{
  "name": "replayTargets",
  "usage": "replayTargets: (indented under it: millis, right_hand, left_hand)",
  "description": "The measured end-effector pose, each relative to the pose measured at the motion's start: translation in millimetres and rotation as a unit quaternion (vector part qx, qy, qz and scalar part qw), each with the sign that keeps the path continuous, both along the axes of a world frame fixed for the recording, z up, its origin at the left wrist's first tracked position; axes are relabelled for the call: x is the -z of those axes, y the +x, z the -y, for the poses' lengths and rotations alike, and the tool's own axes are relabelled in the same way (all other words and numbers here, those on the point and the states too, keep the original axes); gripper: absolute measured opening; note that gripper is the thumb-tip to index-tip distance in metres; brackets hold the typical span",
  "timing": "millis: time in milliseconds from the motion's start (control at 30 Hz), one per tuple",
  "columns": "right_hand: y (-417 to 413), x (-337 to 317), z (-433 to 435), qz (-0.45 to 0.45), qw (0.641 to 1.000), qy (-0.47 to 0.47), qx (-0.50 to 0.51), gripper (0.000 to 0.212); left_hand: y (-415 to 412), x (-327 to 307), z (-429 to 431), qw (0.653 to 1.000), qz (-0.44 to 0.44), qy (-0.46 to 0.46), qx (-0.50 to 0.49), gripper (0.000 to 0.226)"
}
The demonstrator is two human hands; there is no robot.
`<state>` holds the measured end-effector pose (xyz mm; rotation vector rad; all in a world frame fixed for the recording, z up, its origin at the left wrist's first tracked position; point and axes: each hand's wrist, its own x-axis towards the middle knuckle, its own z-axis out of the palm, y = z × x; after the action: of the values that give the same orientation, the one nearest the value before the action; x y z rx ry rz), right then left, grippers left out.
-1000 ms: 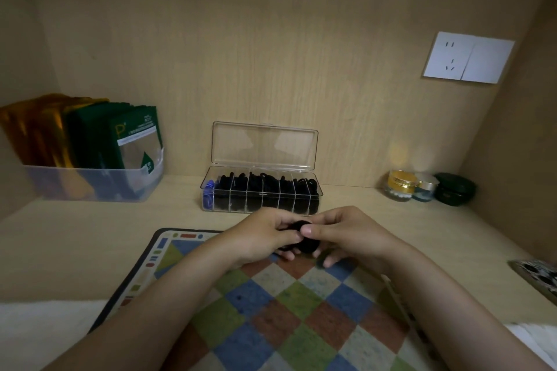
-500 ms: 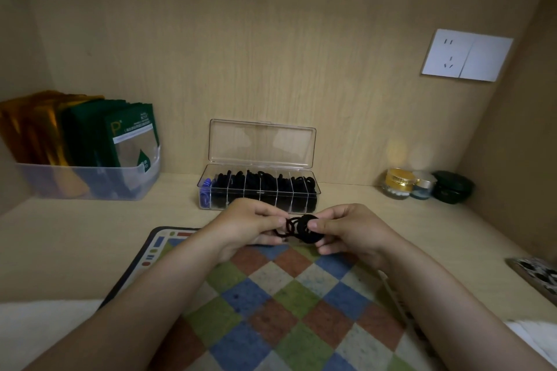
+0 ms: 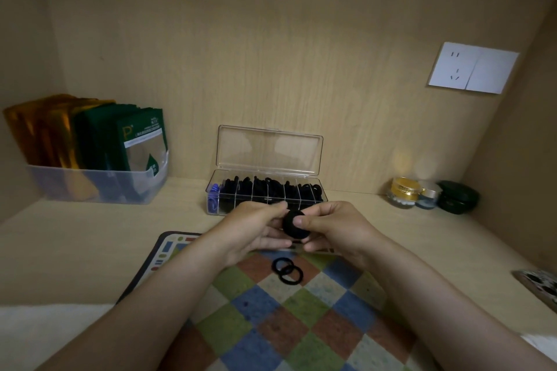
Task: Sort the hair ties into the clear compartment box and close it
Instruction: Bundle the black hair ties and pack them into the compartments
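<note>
head-worn camera, facing forward-down — close range

Odds and ends in a wooden nook.
A clear bin (image 3: pixel 90 187) of gold packets (image 3: pixel 39 129) and green packets (image 3: pixel 120 135) stands far left; two jars (image 3: pixel 405 191) and a green case (image 3: pixel 458 196) sit right, below a socket (image 3: pixel 473 68); a chequered mat (image 3: pixel 301 325) lies in front.

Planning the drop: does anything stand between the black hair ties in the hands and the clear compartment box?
Nothing visible does. The clear plastic compartment box sits right behind the black hair ties, lid open.

Blk hair ties (image 3: pixel 294 225); multicolour checked mat (image 3: pixel 301 325).
</note>
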<state>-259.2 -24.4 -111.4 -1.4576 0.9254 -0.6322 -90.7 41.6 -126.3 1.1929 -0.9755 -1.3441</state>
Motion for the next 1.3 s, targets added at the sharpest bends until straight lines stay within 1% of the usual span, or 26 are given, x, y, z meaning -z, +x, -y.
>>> replayTargets:
  millis: [67, 167, 233, 300, 367, 433, 467, 500, 533, 600, 633, 667, 733, 800, 867, 967, 1033, 1100, 1167, 1200, 1233, 1300]
  right_hand:
    - [5, 0, 1, -0.009, 1.0, -0.024, 0.011, 0.012]
    - [12, -4, 1, -0.02, 0.999, -0.041, 0.006, 0.02]
    - [13, -7, 1, -0.034, 0.999, -0.029, -0.014, 0.024]
    - [10, -8, 3, -0.036, 0.999, 0.002, -0.033, 0.027]
    - [5, -7, 6, -0.037, 0.998, 0.026, -0.047, 0.03]
    - [-2, -5, 8, -0.042, 0.997, 0.032, -0.052, 0.029]
    - [-5, -4, 10, -0.042, 0.997, 0.034, -0.05, 0.026]
    - [-10, -4, 11, -0.04, 0.997, 0.038, -0.048, 0.024]
    - [-14, -4, 13, -0.037, 0.997, 0.044, -0.049, 0.023]
    - [-22, -4, 15, -0.028, 0.996, 0.057, -0.061, 0.025]
    - [-25, -4, 16, -0.025, 0.995, 0.062, -0.069, 0.027]
    - [-28, -3, 16, -0.025, 0.995, 0.065, -0.077, 0.027]
    - [-30, -1, 15, -0.03, 0.993, 0.065, -0.093, 0.03]
    - [-30, 0, 15, -0.032, 0.992, 0.063, -0.104, 0.031]
    - [-30, 0, 15, -0.027, 0.992, 0.06, -0.109, 0.026]
    - [-31, -1, 15, -0.012, 0.992, 0.057, -0.113, 0.02]
    - [-31, -2, 15, -0.003, 0.992, 0.055, -0.113, 0.02]
    - [-31, -1, 14, -0.003, 0.992, 0.052, -0.114, 0.021]
    - [-31, 0, 13, -0.002, 0.992, 0.05, -0.117, 0.021]
    - [-30, 0, 12, 0.001, 0.992, 0.05, -0.12, 0.02]
    - [-29, 0, 12, 0.007, 0.991, 0.05, -0.124, 0.019]
    - [-28, -1, 10, 0.023, 0.99, 0.05, -0.132, 0.015]
  left_hand:
    - [6, -1, 0, 0.999, 0.027, -0.011, 0.016, 0.033]
    - [12, -1, 0, 0.997, 0.071, -0.034, 0.012, 0.028]
    - [14, -3, -1, 0.995, 0.088, -0.055, 0.003, 0.03]
    - [15, -5, -2, 0.99, 0.117, -0.074, -0.008, 0.034]
    - [14, -5, -4, 0.986, 0.146, -0.075, -0.005, 0.038]
    - [11, -3, -3, 0.982, 0.179, -0.064, 0.014, 0.034]
    - [10, -1, -2, 0.976, 0.206, -0.058, 0.025, 0.028]
    - [10, 2, -1, 0.967, 0.248, -0.054, 0.035, 0.021]
    - [11, 4, 0, 0.948, 0.309, -0.056, 0.046, 0.016]
    - [17, 6, 0, 0.894, 0.434, -0.071, 0.086, 0.015]
    - [19, 6, -1, 0.871, 0.471, -0.075, 0.114, 0.016]
    - [19, 6, -2, 0.856, 0.492, -0.077, 0.138, 0.018]
    - [16, 7, -2, 0.84, 0.515, -0.088, 0.147, 0.017]
    - [13, 7, -1, 0.839, 0.519, -0.099, 0.134, 0.011]
    - [11, 7, -1, 0.849, 0.502, -0.103, 0.129, 0.007]
    - [8, 7, -2, 0.875, 0.455, -0.09, 0.139, 0.007]
    - [4, 6, -3, 0.867, 0.467, -0.079, 0.152, 0.011]
    - [-1, 6, -4, 0.846, 0.505, -0.074, 0.156, 0.017]
    - [-5, 5, -4, 0.823, 0.541, -0.084, 0.154, 0.016]
    - [-7, 5, -4, 0.817, 0.549, -0.091, 0.149, 0.014]
    - [-7, 5, -3, 0.816, 0.553, -0.094, 0.139, 0.011]
    - [-3, 6, -2, 0.831, 0.541, -0.094, 0.092, 0.009]
